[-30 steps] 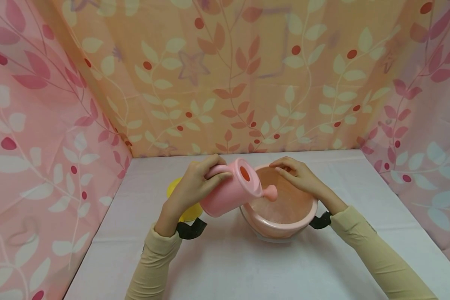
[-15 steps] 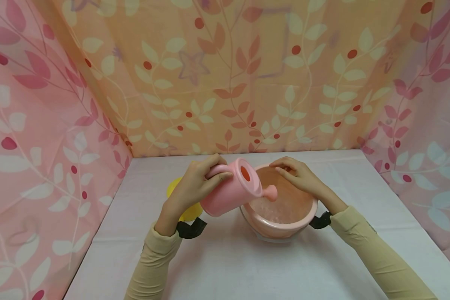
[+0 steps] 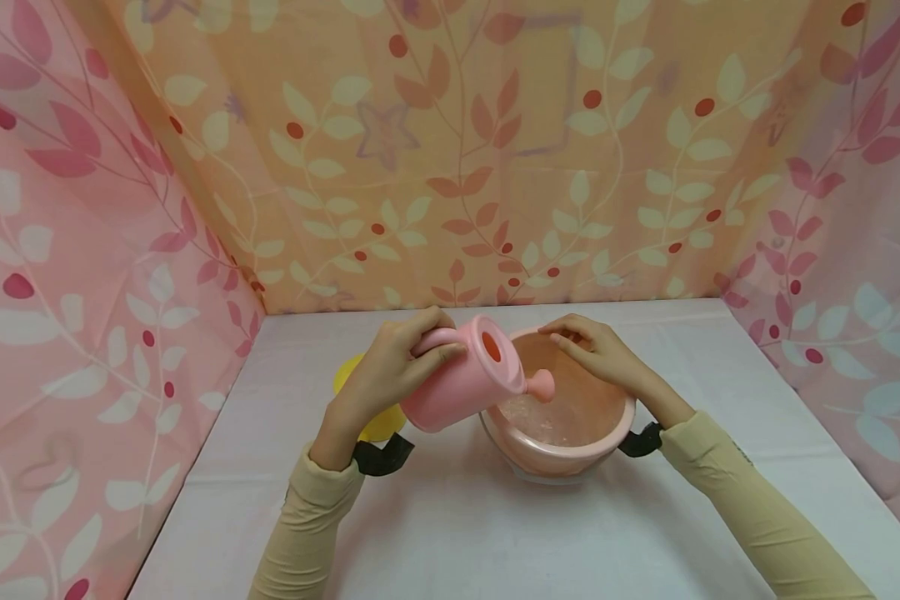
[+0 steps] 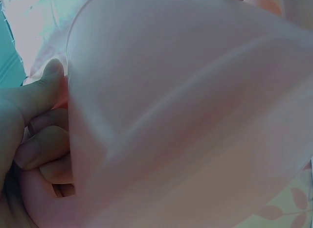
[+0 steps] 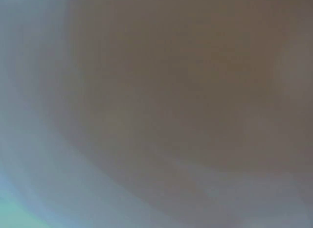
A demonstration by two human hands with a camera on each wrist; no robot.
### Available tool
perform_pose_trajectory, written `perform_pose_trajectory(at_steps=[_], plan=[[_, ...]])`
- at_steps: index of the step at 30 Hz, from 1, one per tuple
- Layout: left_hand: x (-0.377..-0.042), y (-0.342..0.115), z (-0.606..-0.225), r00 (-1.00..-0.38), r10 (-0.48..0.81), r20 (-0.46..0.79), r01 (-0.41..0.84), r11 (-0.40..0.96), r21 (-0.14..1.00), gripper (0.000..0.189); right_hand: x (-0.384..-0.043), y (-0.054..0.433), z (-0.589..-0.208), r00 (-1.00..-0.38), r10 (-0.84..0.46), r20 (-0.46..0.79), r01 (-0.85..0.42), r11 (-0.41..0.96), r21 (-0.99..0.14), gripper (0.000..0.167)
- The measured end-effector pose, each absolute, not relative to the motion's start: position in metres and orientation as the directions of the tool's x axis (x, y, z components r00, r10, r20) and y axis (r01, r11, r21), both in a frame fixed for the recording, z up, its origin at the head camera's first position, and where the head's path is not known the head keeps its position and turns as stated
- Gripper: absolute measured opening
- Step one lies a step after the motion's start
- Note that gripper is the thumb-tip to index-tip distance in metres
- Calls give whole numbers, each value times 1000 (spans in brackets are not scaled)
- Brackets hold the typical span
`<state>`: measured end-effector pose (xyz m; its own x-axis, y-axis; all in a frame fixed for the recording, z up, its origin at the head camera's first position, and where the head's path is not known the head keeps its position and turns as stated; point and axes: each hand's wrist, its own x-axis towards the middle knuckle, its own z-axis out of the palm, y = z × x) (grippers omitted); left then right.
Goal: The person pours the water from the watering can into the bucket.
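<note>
My left hand [image 3: 401, 362] grips the handle of a pink watering can [image 3: 450, 392], tilted to the right so its rose [image 3: 542, 386] hangs over a round pink pot [image 3: 570, 452]. Bright ripples show on clear liquid [image 3: 551, 425] inside the pot. Across the pot, my right hand [image 3: 596, 350] holds the far right rim, its fingers bent over the edge and the thumb toward the inside. In the left wrist view the can's body [image 4: 186, 101] fills most of the picture, beside curled fingers [image 4: 49, 145]. The right wrist view is too blurred for detail.
A yellow round object [image 3: 381, 425] lies behind my left wrist, partly hidden by the hand and the can. All of this is on a white-covered table [image 3: 457, 533]. Patterned cloth [image 3: 450, 167] hangs at the back and both sides.
Hands, can and pot keep their places. The glints and ripples on the liquid in the pot have shifted and grown clearer since a second ago.
</note>
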<state>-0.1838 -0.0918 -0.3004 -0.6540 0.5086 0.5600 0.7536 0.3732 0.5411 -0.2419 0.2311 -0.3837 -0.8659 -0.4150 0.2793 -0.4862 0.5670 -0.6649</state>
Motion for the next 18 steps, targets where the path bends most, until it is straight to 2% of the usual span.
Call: perform_pose_trajectory(at_steps=[18], plan=[[-184,-92,-299,-662,511,548,745,368,556,17,-235,227,-374,-872,-415,258,-471,574,-669,26]])
